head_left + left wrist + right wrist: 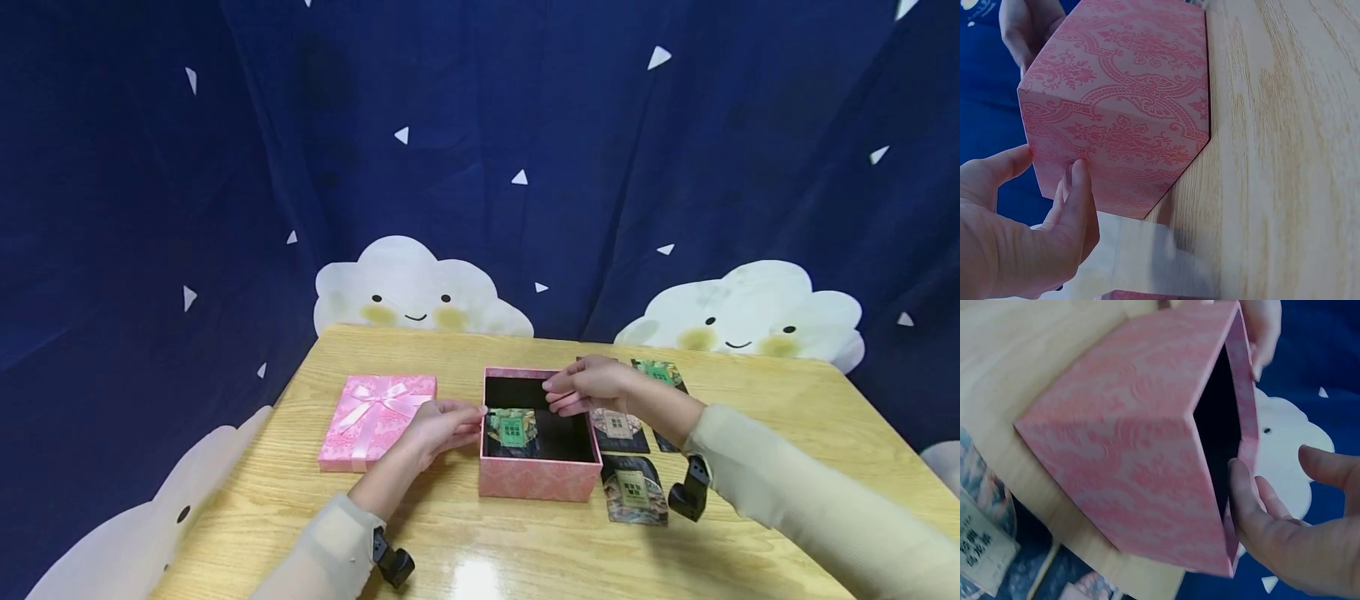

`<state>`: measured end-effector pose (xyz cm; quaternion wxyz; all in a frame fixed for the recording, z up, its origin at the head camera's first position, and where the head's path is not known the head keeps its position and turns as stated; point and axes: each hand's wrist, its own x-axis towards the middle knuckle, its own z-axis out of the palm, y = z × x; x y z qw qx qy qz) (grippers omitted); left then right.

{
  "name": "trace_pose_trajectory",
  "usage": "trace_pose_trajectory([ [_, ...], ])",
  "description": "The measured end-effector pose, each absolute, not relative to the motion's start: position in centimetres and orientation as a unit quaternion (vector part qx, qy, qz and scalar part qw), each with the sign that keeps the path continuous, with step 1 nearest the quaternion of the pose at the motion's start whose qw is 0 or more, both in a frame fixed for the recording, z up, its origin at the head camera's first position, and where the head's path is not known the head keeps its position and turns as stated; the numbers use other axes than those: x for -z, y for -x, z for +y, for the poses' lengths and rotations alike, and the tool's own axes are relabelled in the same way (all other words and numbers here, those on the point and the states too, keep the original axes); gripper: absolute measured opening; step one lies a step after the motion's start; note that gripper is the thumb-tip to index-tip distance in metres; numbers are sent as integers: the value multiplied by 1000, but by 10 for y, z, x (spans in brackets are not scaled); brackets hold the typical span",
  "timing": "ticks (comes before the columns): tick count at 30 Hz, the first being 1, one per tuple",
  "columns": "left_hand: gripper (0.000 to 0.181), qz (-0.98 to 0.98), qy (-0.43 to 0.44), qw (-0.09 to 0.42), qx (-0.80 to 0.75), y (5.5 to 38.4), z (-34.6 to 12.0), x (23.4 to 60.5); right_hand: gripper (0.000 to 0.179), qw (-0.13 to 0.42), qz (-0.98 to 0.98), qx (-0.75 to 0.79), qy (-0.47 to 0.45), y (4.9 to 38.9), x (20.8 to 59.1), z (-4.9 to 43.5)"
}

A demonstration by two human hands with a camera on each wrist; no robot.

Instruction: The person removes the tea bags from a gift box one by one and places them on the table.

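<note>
A pink floral-patterned gift box [536,481] with a black inside stands uncovered on the table. A dark packet with a green label [512,433] lies in its left part. My left hand [442,425] is at the box's left side. In the left wrist view its thumb [1013,164] touches the rim, while the other fingertips rest against the outer wall. Over the right part of the opening is my right hand [588,385], with nothing held. The right wrist view shows its fingers [1244,490] reaching past the rim, thumb spread apart.
Left of the box lies the pink lid [386,417] with a ribbon bow. Several dark packets lie to the right, including one with a yellowish label [634,490], one with a pinkish label [619,429] and one with green at its top [660,372], partly behind the right arm.
</note>
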<state>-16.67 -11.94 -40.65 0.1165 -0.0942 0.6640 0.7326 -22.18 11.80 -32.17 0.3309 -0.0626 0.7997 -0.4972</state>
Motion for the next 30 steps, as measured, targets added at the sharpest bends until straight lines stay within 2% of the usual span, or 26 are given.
trace_pose_trajectory([
  [6,28,659,93,116,-737,168,-120,406,34,377,779,501,1,223,333,99],
  [10,28,660,97,119,-735,168,-120,407,19,389,776,493,-58,227,341,89],
  [13,29,661,100,120,-734,169,-120,408,14,389,783,476,-88,231,346,80],
  [20,26,663,98,114,-733,169,-119,407,31,388,801,441,-112,237,350,68],
  [25,23,665,99,116,-732,166,-117,406,11,360,808,447,-136,232,359,67],
  [27,24,662,102,119,-733,166,-118,407,27,351,811,447,-139,228,363,67],
  [30,26,660,103,117,-734,166,-118,407,40,347,813,447,-138,227,366,68],
])
